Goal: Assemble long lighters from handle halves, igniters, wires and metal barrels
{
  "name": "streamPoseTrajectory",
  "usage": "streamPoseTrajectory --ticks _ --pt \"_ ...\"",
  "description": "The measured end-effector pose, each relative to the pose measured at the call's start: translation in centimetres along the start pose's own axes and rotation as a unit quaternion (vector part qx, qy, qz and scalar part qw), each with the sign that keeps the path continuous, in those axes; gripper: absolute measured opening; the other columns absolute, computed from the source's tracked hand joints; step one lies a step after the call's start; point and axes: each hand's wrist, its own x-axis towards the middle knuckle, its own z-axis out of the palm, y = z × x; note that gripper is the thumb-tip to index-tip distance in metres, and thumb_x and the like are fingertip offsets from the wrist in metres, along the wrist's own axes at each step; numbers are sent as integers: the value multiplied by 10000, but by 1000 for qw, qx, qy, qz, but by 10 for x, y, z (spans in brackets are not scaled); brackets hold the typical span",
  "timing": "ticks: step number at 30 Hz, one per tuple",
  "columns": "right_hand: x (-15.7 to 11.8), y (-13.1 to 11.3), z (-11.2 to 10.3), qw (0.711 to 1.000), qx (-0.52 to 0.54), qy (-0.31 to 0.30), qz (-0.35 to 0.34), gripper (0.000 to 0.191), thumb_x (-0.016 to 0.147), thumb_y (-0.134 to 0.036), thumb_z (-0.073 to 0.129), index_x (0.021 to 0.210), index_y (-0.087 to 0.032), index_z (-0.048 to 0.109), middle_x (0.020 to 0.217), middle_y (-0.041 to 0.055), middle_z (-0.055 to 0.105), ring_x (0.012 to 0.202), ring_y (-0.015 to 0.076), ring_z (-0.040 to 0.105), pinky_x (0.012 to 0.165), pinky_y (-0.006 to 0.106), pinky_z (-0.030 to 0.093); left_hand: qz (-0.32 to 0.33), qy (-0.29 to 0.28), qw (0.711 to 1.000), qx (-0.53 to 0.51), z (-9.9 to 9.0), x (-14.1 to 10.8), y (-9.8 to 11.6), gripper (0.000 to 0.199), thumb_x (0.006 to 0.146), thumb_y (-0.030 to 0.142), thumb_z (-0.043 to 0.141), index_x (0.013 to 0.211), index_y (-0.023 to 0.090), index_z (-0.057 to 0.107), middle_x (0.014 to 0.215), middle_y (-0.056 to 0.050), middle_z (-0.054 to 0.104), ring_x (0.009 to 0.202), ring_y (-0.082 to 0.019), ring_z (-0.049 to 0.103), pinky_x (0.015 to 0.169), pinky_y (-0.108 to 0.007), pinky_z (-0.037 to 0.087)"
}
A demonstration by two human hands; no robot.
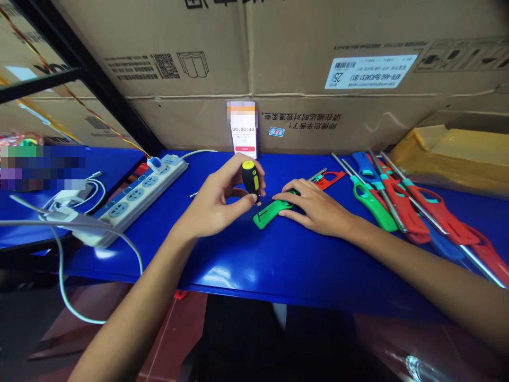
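Observation:
A short black and yellow screwdriver (250, 178) stands upright in my left hand (220, 201), its tip low between the thumb and fingers. Just right of it, a green lighter (270, 213) lies flat on the blue table (222, 260), with my right hand (314, 207) closed on its body. Behind that hand, a red lighter part (331, 180) and a metal rod show in part. A small spring-like piece (193, 194) lies left of my left wrist.
Several red, green and blue lighters (409, 207) lie in a pile at the right. A white power strip (135, 199) with cables is at the left. A phone (243, 132) leans on the cardboard box (191, 116) behind.

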Motion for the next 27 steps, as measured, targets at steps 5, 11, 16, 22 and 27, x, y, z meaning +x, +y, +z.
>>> streamPoseTrajectory --ticks 5,11,16,22,27 --pt "0 2 2 1000 -15 11 15 418 1178 -493 615 1499 -267 758 1337 167 699 1230 360 677 1120 608 594 -6 9 1000 9 1 5 -2 657 917 244 869 1513 319 601 1077 -32 804 954 -240 827 803 -348 711" --pt "2 4 3 1000 -20 12 20 434 1187 -494 598 1492 -231 758 1338 171 697 1251 357 673 1148 596 577 17 41 998 55 -2 0 -2 584 964 347 891 1498 289 663 1271 -77 824 1041 -244 855 878 -343 731" --pt "2 5 3 999 -5 19 26 399 1177 -489 625 1479 -273 772 1324 151 706 1239 350 672 1145 599 567 54 79 995 40 -4 8 2 372 1118 512 737 1345 222 782 1256 -119 845 1157 -270 835 1004 -406 719" --pt "1 7 7 999 -7 28 19 415 1183 -495 607 1487 -276 784 1333 160 718 1241 357 675 1133 621 579 49 74 996 -27 -2 14 -4 395 1069 576 808 1221 215 756 1224 -120 846 1057 -263 858 873 -381 740" --pt "1 6 9 999 -28 29 14 428 1188 -479 599 1504 -261 788 1342 166 728 1245 361 685 1136 623 589 46 83 995 -29 3 12 -1 396 1044 570 842 1198 216 754 1203 -108 851 1029 -257 865 832 -360 746"
